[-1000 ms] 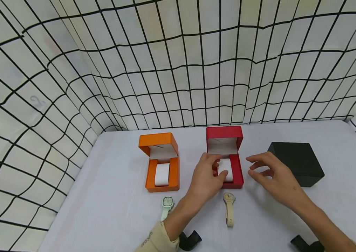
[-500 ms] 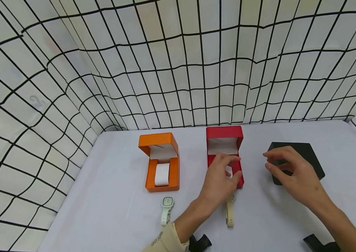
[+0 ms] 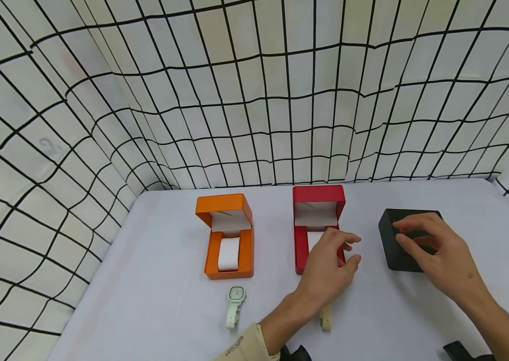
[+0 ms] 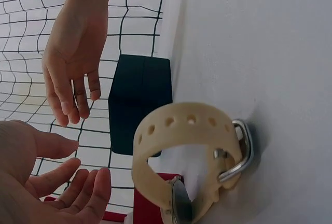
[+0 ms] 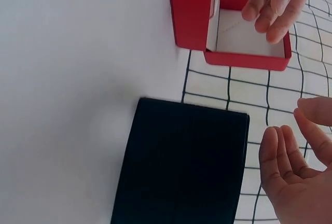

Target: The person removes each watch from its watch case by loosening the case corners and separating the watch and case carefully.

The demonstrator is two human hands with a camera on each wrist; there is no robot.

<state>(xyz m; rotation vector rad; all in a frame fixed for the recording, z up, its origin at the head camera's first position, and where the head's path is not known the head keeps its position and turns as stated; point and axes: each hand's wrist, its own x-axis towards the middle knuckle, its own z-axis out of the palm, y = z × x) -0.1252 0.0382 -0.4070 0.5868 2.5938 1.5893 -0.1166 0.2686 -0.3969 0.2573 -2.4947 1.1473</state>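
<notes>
My left hand hovers over the front of the red watch box, fingers loosely bent around nothing. That box's lid stands up, and the hand hides part of its white cushion. At the right, my right hand is over the closed black box, its thumb and fingers apart and holding nothing. In the right wrist view the black box lies beside that hand. A cream watch, strap buckled into a loop, rests on the table in front of the red box, partly covered by my left hand in the head view.
An orange watch box with raised lid and white cushion stands at the left. A pale green watch lies in front of it. Black wire mesh rises behind the white table.
Both hands have moved right: the left from the red box's cushion towards its right side, the right from beside the black box to over it. The view has tilted slightly.
</notes>
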